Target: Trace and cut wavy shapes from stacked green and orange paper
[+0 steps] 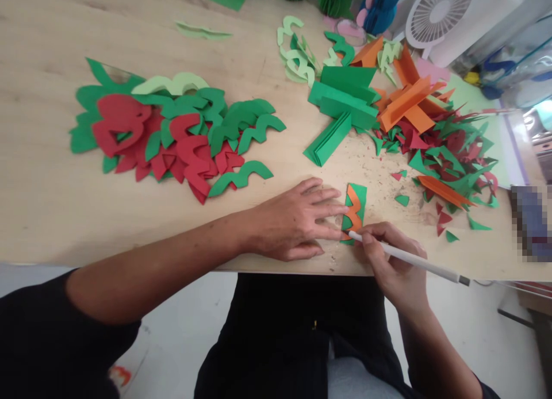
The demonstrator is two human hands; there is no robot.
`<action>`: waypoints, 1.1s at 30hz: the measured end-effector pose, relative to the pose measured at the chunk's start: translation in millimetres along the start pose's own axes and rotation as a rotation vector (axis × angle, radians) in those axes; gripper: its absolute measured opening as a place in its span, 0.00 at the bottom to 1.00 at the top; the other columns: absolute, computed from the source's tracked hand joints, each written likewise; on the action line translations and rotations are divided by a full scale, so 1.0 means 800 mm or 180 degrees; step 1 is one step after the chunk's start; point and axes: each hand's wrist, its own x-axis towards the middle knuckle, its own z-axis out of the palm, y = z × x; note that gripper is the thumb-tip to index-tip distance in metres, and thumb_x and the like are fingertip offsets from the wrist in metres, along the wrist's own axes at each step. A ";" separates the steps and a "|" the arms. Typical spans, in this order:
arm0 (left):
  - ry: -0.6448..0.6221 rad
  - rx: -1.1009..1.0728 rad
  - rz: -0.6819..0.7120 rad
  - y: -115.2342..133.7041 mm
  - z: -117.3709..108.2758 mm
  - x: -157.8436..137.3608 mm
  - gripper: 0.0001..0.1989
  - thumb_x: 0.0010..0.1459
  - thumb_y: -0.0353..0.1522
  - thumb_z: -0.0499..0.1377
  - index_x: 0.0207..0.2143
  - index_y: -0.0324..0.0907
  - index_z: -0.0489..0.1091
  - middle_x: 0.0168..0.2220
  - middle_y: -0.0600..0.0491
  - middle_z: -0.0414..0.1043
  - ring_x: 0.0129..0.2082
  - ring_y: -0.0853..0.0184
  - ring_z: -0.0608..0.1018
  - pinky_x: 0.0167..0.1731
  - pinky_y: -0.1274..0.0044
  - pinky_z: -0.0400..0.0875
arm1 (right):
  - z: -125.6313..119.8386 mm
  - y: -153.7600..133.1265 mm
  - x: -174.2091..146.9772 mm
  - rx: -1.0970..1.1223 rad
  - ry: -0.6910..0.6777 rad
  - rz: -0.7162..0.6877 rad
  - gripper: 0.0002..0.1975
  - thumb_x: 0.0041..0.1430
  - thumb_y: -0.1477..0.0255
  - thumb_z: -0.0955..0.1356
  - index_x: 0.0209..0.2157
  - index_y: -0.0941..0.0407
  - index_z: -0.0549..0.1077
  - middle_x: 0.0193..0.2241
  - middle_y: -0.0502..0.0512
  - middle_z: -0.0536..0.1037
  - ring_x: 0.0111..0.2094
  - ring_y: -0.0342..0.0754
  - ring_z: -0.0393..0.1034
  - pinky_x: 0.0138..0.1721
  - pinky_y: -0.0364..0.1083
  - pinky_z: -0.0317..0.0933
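My left hand (297,221) lies flat with its fingers spread, fingertips pressing on a wavy orange paper cutout (354,206). That cutout rests on a green paper strip (361,199) close to the table's front edge. A white pen (418,260) is gripped in my right hand (397,261), its tip touching the lower end of the cutout. Left of my hands lies a pile of wavy green cutouts (241,118) and red cutouts (190,146). Folded green paper pieces (345,97) are stacked beyond the strip.
Folded orange papers (409,103) and a heap of red and green scraps (457,152) cover the table's right side. Pale green cutouts (297,57) lie farther back. A white fan (440,11) stands at the far right, near blue honeycomb paper (382,8).
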 end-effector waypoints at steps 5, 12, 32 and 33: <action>0.0001 0.0007 0.0002 0.000 -0.001 0.001 0.19 0.60 0.38 0.59 0.54 0.53 0.71 0.63 0.49 0.64 0.63 0.50 0.62 0.62 0.53 0.49 | -0.002 0.006 0.007 0.0307 -0.0203 0.0235 0.11 0.59 0.66 0.66 0.27 0.55 0.75 0.17 0.47 0.74 0.17 0.41 0.64 0.20 0.40 0.57; -0.0032 -0.0004 0.0040 0.000 -0.003 0.001 0.19 0.60 0.37 0.59 0.54 0.50 0.71 0.63 0.47 0.63 0.64 0.50 0.62 0.61 0.54 0.51 | -0.003 0.015 0.007 0.1042 -0.0094 0.0558 0.11 0.61 0.64 0.67 0.30 0.56 0.76 0.20 0.50 0.76 0.20 0.42 0.66 0.21 0.41 0.59; 0.0288 -0.0185 -0.0843 0.016 -0.011 0.037 0.11 0.61 0.35 0.55 0.44 0.41 0.72 0.42 0.47 0.74 0.44 0.61 0.74 0.50 0.66 0.68 | 0.003 0.057 -0.001 0.0574 0.0843 -0.0115 0.12 0.63 0.67 0.64 0.43 0.53 0.75 0.34 0.55 0.82 0.37 0.49 0.79 0.40 0.47 0.72; 0.0256 -0.0107 -0.0980 0.018 -0.009 0.044 0.11 0.60 0.35 0.56 0.43 0.40 0.72 0.41 0.47 0.73 0.43 0.61 0.74 0.49 0.66 0.68 | 0.004 0.058 -0.001 0.0557 0.0831 -0.0135 0.12 0.63 0.67 0.64 0.44 0.53 0.75 0.35 0.55 0.82 0.38 0.49 0.79 0.41 0.47 0.72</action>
